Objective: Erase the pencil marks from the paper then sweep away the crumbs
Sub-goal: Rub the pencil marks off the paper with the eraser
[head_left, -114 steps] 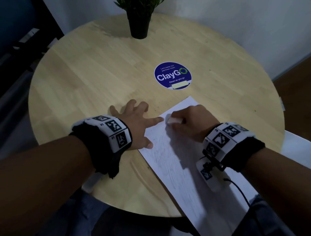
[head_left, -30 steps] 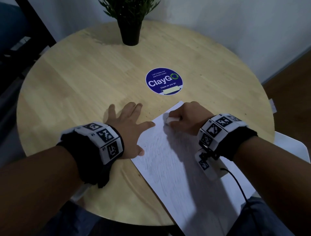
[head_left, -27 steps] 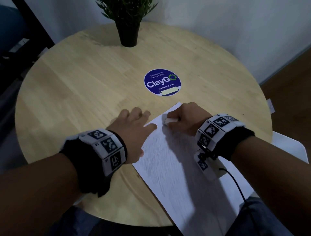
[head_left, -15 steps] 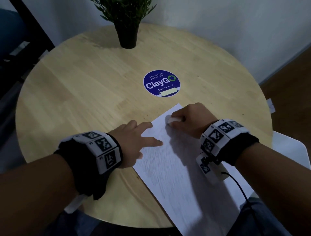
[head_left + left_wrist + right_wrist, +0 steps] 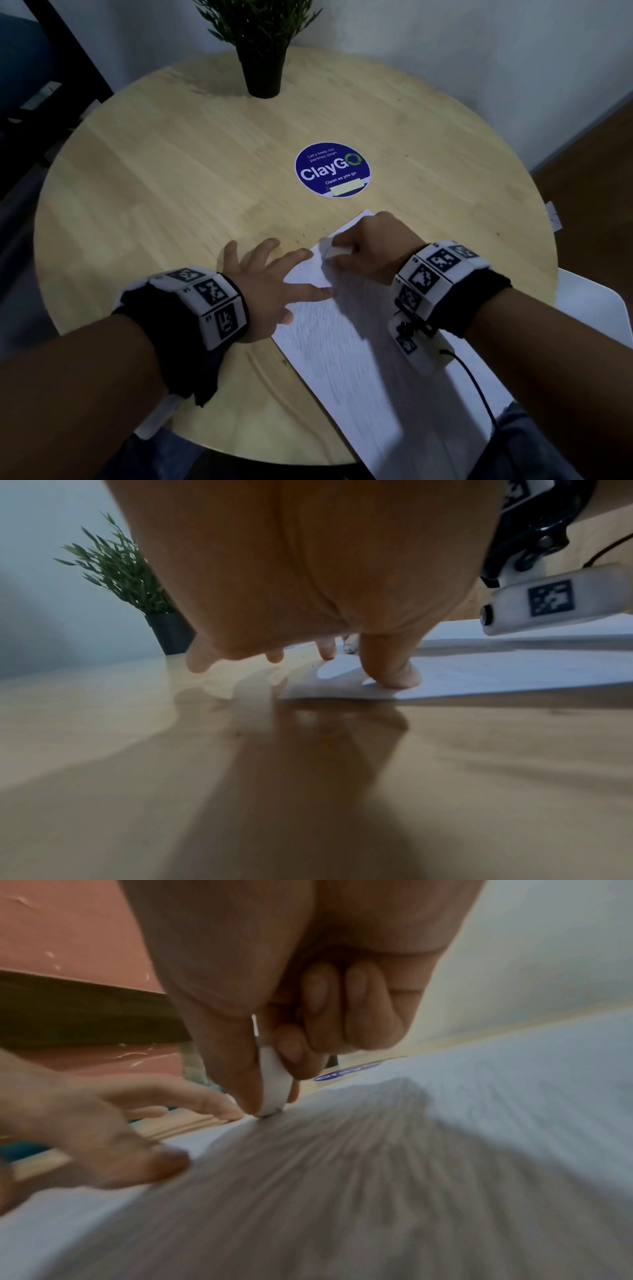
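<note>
A white sheet of paper (image 5: 346, 346) with faint pencil marks lies slanted on the round wooden table (image 5: 171, 178), its near end hanging over the table edge. My right hand (image 5: 370, 253) pinches a white eraser (image 5: 337, 253) between thumb and fingers and presses its dirty tip on the paper near the far corner; the eraser (image 5: 272, 1085) shows clearly in the right wrist view. My left hand (image 5: 270, 277) lies flat with fingers spread, thumb and forefinger pressing the paper's left edge (image 5: 342, 693). Dark crumbs (image 5: 305, 236) speckle the table just beyond the sheet.
A blue round ClayGo sticker (image 5: 332, 169) sits on the table beyond the paper. A potted green plant (image 5: 263, 51) stands at the far edge. A white chair seat (image 5: 596, 308) shows at the right below the table. The wall is close behind.
My left hand has spread wide again, its outer fingers back on the bare wood. The right hand with the eraser shifted slightly along the paper's upper part; the view blurs from rubbing.
</note>
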Demonstrator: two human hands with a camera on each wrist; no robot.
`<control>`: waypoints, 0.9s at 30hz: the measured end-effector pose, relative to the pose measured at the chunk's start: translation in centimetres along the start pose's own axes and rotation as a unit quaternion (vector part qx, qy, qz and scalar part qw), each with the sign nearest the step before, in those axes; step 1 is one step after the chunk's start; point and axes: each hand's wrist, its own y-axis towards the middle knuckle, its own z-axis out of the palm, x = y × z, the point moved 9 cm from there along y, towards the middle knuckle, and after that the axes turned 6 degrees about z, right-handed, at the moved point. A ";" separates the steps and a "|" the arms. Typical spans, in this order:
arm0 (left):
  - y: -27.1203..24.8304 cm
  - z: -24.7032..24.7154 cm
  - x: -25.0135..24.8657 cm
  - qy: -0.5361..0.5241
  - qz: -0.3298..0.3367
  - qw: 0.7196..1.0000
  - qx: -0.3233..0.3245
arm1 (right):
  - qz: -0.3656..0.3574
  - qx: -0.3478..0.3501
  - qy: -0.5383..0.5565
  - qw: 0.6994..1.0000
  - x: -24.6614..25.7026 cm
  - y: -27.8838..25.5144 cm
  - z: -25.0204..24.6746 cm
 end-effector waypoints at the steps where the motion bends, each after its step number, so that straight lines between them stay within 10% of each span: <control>1: 0.1 0.2 0.1 -0.011 -0.002 1.000 0.007 | -0.012 0.001 -0.010 1.000 0.2 0.2 0.1; 12: 0.4 0.4 0.4 -0.058 0.006 0.998 0.029 | -0.071 0.075 -0.042 0.994 3.3 -0.3 1.8; 27: 0.1 -0.2 0.1 -0.040 0.009 0.999 0.029 | 0.007 -0.021 -0.027 0.999 -2.1 0.5 -1.5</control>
